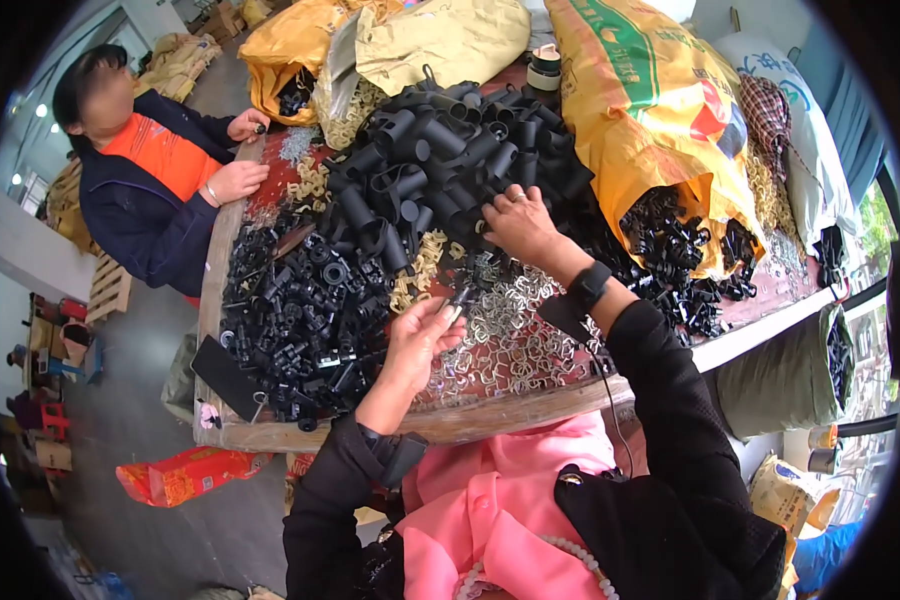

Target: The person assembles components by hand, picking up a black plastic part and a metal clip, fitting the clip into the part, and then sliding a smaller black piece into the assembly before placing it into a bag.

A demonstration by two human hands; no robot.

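Note:
My left hand is closed in a pinch above the near middle of the table, its thumb and fingertips on a small black part. My right hand is at the near edge of a heap of black plastic tubes. Its fingers are curled, and what they grip, if anything, is hidden. Below both hands spreads a layer of silvery metal clips. Small yellow pieces lie between the tubes and a pile of small black fittings on the left.
The table's wooden edge runs in front of me. At the right, an orange woven sack spills black clips. Another orange sack stands at the back left. Across the left edge, a co-worker rests both hands near the table.

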